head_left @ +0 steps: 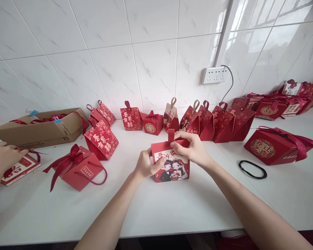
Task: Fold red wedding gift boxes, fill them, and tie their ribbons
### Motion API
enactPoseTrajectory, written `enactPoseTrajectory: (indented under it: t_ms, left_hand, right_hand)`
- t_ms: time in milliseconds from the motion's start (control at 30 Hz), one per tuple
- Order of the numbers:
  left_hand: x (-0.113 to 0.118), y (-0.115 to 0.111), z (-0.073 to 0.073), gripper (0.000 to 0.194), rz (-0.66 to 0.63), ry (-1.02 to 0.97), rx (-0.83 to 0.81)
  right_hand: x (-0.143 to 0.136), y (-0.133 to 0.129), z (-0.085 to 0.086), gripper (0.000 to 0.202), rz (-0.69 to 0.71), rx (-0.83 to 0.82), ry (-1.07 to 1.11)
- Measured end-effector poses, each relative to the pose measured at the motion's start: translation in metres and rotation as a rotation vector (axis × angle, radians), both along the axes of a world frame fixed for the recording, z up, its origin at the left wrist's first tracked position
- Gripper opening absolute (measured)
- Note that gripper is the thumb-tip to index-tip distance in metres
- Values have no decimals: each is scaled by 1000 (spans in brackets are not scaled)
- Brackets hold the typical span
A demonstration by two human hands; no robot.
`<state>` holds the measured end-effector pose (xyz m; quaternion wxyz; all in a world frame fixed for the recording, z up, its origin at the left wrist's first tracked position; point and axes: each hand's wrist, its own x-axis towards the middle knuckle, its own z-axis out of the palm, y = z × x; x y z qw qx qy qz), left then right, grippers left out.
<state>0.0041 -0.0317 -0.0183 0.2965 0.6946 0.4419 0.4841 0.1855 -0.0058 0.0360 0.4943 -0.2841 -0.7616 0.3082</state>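
Note:
A red gift box (172, 171) with a cartoon bride and groom stands upright on the white table in front of me. A red strap loop (171, 134) sticks up from its top. My left hand (149, 163) grips the box's left side, thumb on the front panel. At the top right, my right hand (189, 146) pinches the upper edge beside the loop, thumb in front and fingers behind. The back of the box is hidden from view.
A row of red gift boxes (131, 118) lines the wall. At left are a cardboard box (41, 137) of ribbons, a beribboned box (79, 170) and another person's hand (2, 158) on a flat red box. A black band (253, 169) lies right, near another ribboned box (266, 146).

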Motion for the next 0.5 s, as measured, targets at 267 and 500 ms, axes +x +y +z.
enactPoseTrajectory:
  t_ms: [267, 500]
  left_hand:
    - [0, 0, 0, 20, 5, -7, -15]
    - [-1, 0, 0, 26, -12, 1, -1]
  right_hand:
    - [1, 1, -1, 19, -27, -15, -38]
    - [1, 0, 0, 18, -31, -28, -16]
